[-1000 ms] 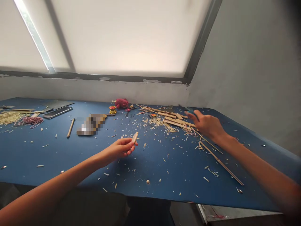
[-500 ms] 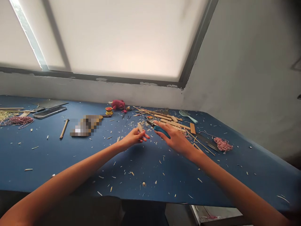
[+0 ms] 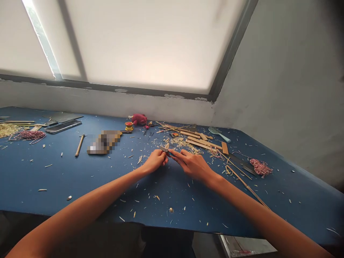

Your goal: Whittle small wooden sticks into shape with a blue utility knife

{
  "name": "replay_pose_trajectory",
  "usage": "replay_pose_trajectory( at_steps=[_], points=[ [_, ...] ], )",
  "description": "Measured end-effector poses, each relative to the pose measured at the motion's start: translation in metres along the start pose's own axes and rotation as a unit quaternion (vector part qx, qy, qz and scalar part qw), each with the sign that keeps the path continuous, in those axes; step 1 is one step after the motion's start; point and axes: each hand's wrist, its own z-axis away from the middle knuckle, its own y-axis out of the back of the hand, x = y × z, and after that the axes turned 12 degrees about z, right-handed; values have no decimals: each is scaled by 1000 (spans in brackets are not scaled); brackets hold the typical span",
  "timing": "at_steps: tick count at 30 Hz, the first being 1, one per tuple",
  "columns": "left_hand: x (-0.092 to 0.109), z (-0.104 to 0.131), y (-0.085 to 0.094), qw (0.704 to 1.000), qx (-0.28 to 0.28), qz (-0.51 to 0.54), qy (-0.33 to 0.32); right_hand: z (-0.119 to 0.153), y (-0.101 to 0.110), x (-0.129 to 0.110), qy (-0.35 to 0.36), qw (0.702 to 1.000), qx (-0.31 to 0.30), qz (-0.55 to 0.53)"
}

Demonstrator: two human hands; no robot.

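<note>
My left hand [image 3: 155, 161] is closed around a small flat piece of pale wood [image 3: 167, 146], only the tip of which shows above the fingers. My right hand [image 3: 192, 165] grips a blue-handled knife [image 3: 163, 148]. Its metal blade points left and lies against or right beside the wood piece; contact is hard to make out. Most of the handle is hidden by the fingers. Both hands meet just above the blue tabletop [image 3: 107, 179], near a heap of pale wood shavings [image 3: 182, 143].
Wooden strips [image 3: 201, 142], a teal hairbrush [image 3: 219, 134] and red-and-white string [image 3: 260, 167] lie to the right. Farther back sit a pink bundle [image 3: 139, 119] and a small gold pot [image 3: 129, 126]. A bamboo stick [image 3: 80, 145] and a dark phone-like slab [image 3: 63, 126] lie left.
My right hand has moved left with the blue-handled knife, bringing the blade to the wood piece. My left fingers have curled tighter around it. The view has shifted slightly.
</note>
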Motion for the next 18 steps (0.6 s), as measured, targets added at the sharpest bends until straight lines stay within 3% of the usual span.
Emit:
replay_pose_trajectory(
  at_steps=[12, 18],
  points=[
    [0, 3, -1, 997, 20, -72, -7, -3, -10, -1, -19, 995, 0, -97],
    [2, 3, 1, 996, 26, -84, 1, -5, -7, -2, 24, 987, -21, -160]
  ],
)
